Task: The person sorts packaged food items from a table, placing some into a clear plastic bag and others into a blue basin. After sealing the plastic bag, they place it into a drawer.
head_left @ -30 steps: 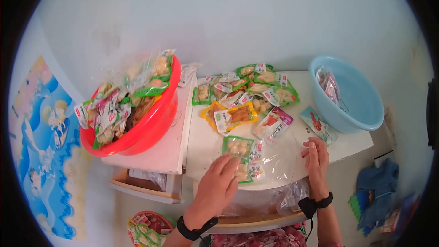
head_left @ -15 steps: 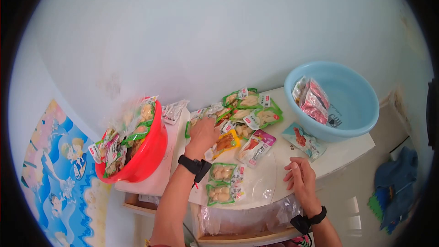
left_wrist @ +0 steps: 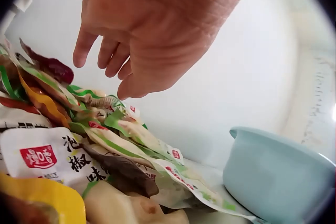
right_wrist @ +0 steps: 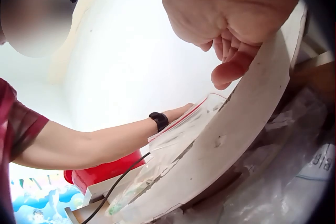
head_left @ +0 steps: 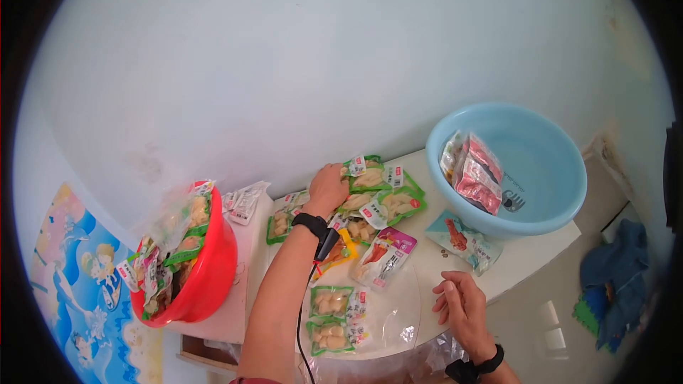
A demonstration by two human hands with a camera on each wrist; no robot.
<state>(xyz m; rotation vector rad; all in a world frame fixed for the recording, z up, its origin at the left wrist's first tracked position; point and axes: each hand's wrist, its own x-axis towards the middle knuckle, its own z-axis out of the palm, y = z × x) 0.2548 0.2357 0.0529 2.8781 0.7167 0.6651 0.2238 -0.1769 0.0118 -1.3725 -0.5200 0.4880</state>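
Note:
My left hand [head_left: 329,188] reaches over the back of a pile of green-edged food packets [head_left: 402,203], near the wall. Its fingers [left_wrist: 108,50] hang loosely above the packets in the left wrist view, with nothing in them. My right hand [head_left: 462,313] hovers by the table's front edge, relaxed and holding nothing. Between the hands, two small green-edged packets [head_left: 331,302] lie one in front of the other beside a clear plastic bag [head_left: 398,302]. A purple-cornered packet [head_left: 385,256] and a yellow-edged packet [head_left: 341,250] lie just behind them.
At right stands a light blue basin [head_left: 551,171] with several packets inside; a teal packet [head_left: 455,235] lies before it. On the left, a red basin [head_left: 220,263] is heaped with packets. An open drawer with clear plastic [right_wrist: 262,182] juts out below the tabletop.
My left hand has left the two front packets and moved back across the pile towards the wall. The right hand stays near the table's front edge. The head view has shifted.

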